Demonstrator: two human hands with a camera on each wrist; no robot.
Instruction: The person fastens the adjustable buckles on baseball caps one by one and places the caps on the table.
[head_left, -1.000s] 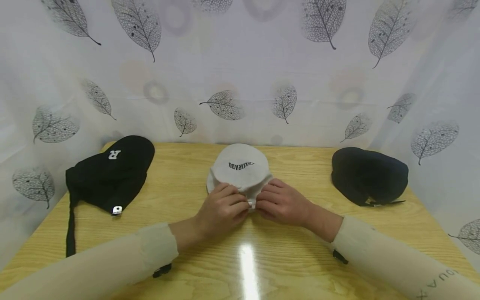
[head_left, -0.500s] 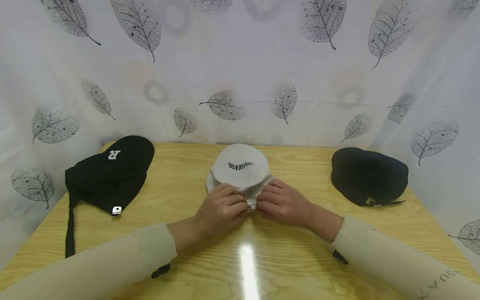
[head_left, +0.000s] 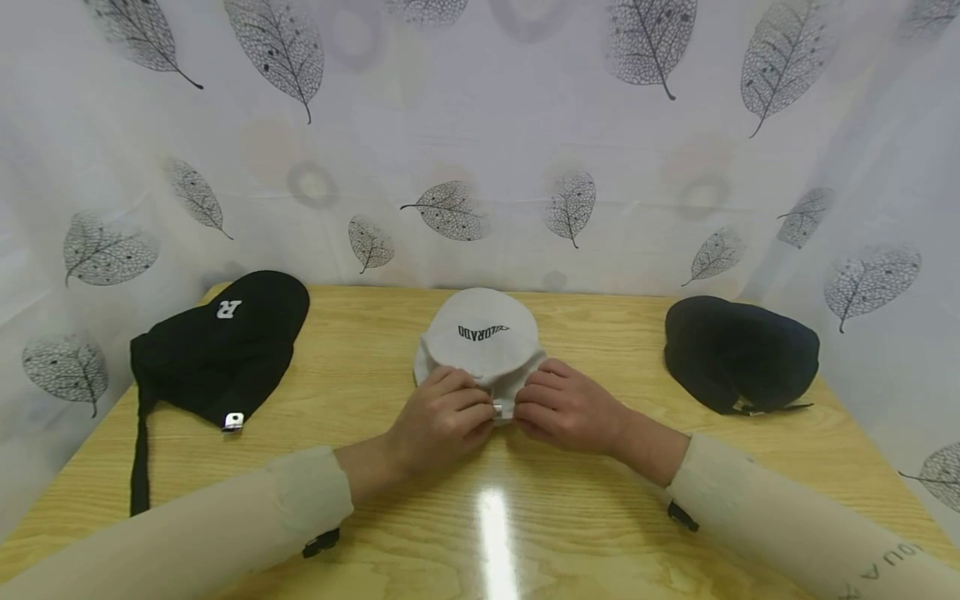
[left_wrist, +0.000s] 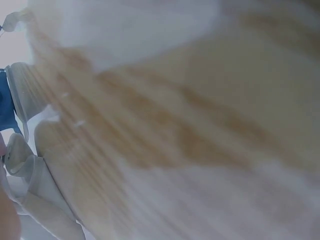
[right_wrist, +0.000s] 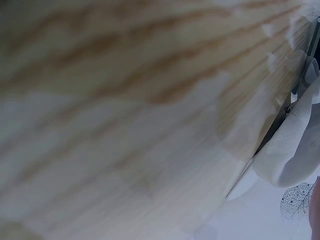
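Observation:
A white cap [head_left: 480, 310] with dark lettering across its front sits at the middle of the table. Both hands are at its near edge, fingers curled on the fabric. My left hand [head_left: 441, 415] pinches one side of the cap's strap, and my right hand [head_left: 564, 410] pinches the other. Between the fingertips shows a small shiny clasp [head_left: 498, 407]. Part of the near edge is hidden behind the fingers. In the right wrist view a curved white band [right_wrist: 286, 150] shows at the right border; pale folds of fabric [left_wrist: 47, 215] appear at lower left in the left wrist view.
A black cap [head_left: 217, 358] with a white letter and a long hanging strap lies at the left. Towards the right edge lies a dark navy cap [head_left: 738, 346]. A leaf-patterned curtain [head_left: 495, 125] closes off the back and sides of the wooden table [head_left: 360, 350].

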